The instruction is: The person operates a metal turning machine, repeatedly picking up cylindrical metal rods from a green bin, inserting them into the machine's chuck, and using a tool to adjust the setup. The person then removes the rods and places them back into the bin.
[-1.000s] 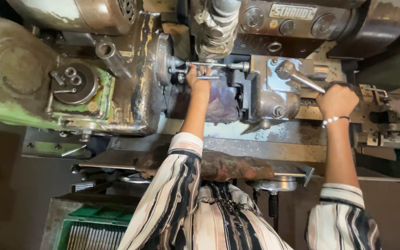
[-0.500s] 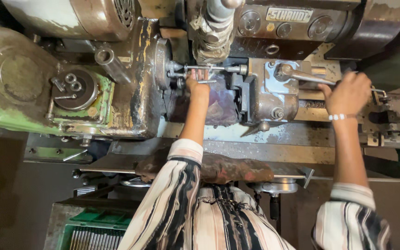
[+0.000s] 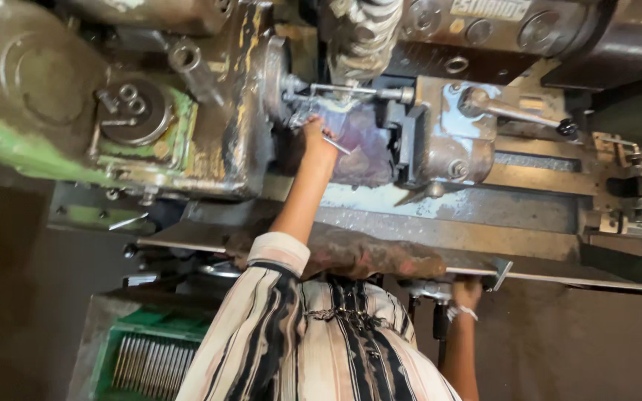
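Fingers of the left hand [image 3: 315, 132] grasp a thin metal rod [image 3: 334, 142] at frame centre; the right hand [image 3: 467, 293], lower right, clasps a dark handle [image 3: 440, 321] under the oily steel lathe bed [image 3: 455, 215].

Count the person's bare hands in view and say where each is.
2. The left hand reaches up beside the thin metal rod at the greasy grey machine's middle. The right hand is low, under the machine's front ledge, at a dark handle. None seems hidden.
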